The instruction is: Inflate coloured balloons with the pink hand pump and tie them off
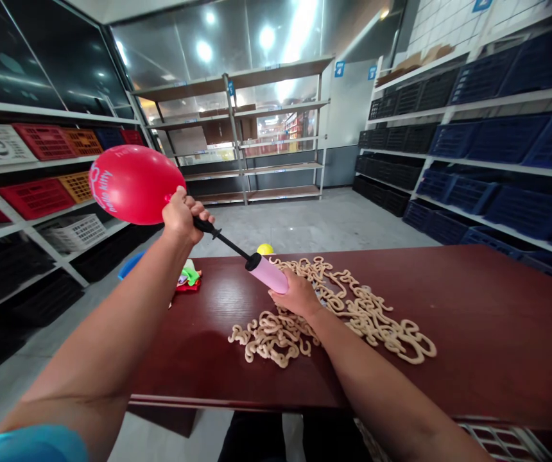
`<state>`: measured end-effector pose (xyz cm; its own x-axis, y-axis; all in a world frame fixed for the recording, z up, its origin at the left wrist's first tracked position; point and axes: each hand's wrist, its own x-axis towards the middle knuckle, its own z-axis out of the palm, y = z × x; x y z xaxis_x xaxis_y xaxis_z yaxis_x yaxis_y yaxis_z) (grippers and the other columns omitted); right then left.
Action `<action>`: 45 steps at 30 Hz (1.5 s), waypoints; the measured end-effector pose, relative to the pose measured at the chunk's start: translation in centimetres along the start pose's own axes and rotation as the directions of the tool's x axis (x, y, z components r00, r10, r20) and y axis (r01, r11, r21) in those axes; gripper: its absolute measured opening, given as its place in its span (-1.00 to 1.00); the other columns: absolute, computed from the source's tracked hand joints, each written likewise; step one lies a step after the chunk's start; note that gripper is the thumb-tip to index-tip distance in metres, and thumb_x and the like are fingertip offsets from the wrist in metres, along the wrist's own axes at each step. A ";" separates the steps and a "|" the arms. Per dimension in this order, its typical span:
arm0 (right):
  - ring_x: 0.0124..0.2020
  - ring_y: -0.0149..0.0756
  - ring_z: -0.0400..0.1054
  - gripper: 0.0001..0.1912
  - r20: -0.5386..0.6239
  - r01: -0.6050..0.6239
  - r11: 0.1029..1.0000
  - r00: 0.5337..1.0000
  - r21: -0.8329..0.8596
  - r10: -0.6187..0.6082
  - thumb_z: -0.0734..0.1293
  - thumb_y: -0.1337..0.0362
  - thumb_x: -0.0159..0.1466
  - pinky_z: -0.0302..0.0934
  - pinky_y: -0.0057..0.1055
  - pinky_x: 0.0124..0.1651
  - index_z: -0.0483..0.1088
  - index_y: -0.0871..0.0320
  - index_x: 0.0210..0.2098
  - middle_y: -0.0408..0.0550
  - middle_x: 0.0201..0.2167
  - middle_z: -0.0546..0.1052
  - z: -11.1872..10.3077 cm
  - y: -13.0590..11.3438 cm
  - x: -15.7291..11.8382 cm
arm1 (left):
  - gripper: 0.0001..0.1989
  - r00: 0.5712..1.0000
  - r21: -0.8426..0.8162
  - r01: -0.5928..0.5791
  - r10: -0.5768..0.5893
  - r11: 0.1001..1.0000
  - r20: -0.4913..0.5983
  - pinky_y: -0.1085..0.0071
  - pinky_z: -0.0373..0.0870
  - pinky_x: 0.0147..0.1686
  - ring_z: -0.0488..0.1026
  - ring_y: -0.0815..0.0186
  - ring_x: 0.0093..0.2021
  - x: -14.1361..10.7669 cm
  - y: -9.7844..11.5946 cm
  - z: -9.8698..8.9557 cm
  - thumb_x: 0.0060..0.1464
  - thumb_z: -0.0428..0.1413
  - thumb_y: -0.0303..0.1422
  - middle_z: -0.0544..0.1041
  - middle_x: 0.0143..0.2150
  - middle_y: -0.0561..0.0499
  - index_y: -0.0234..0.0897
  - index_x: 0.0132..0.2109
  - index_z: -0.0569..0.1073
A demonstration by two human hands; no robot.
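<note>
A pink balloon pump (269, 274) slants between my two hands, its black rod drawn out of the barrel. My left hand (184, 215) is closed around the black end of the pump and pinches the neck of an inflated red balloon (136, 184). White and blue printing shows on the balloon's left side. Lower down and to the right, my right hand (298, 294) wraps the pink barrel, above the table. Long beige twisted strands (367, 314) lie in a loose pile under and beyond that hand.
The dark red table (473, 321) spans the front. Limp coloured balloons (188, 277) lie at its left edge, near a blue rim (130, 264). A yellow ball-like thing (265, 249) shows at the far edge. Shelves with crates (511, 208) line both sides; a metal rack (242, 135) stands behind.
</note>
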<state>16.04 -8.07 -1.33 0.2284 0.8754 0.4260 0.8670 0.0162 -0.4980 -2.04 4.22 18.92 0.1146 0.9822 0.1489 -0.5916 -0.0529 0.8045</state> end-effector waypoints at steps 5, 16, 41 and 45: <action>-0.33 -0.23 0.36 -0.58 0.028 0.024 0.999 0.999 -0.035 -0.023 0.32 0.06 -0.01 0.14 -0.38 -0.31 0.28 0.10 -0.19 -0.05 -0.33 0.48 0.3 0.4 -0.2 | -0.57 1.000 -0.008 0.021 -0.021 1.000 -0.005 0.47 0.12 -0.75 0.02 0.46 -0.79 -0.8 -2.4 -0.3 0.01 -0.02 -0.17 -0.06 -0.76 0.19 -0.21 -0.57 -0.11; -0.34 -0.24 0.36 -0.52 0.001 -0.012 0.998 1.000 -0.062 0.012 0.32 0.04 0.00 0.12 -0.40 -0.30 0.27 0.13 -0.14 -0.04 -0.33 0.48 0.4 0.3 -0.1 | -0.58 0.992 0.019 0.124 -0.125 0.992 0.024 0.47 0.10 -0.75 0.03 0.45 -0.80 -3.5 -9.1 1.2 0.02 -0.05 -0.14 -0.05 -0.76 0.20 -0.21 -0.58 -0.09; -0.34 -0.23 0.36 -0.49 -0.007 -0.003 0.999 1.000 -0.054 0.003 0.32 0.04 -0.01 0.13 -0.38 -0.30 0.27 0.12 -0.11 -0.03 -0.33 0.48 0.6 0.7 -0.1 | -0.56 0.998 -0.016 0.065 -0.065 0.998 0.028 0.48 0.11 -0.75 0.02 0.46 -0.79 -1.6 -6.2 0.6 0.00 -0.02 -0.14 -0.06 -0.75 0.20 -0.21 -0.57 -0.10; -0.34 -0.24 0.36 -0.49 -0.003 -0.017 0.999 1.000 -0.046 0.017 0.32 0.04 0.00 0.12 -0.39 -0.30 0.27 0.12 -0.11 -0.03 -0.34 0.48 0.6 0.7 0.0 | -0.56 0.993 -0.002 0.113 -0.113 0.994 0.030 0.49 0.08 -0.76 0.00 0.47 -0.80 -2.8 -8.6 1.4 0.01 -0.02 -0.13 -0.07 -0.75 0.21 -0.21 -0.57 -0.11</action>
<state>16.40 -7.81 -2.11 0.2446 0.8741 0.4196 0.8824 -0.0213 -0.4701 3.83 1.70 12.36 0.2045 0.9760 0.0747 -0.5768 0.0585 0.8148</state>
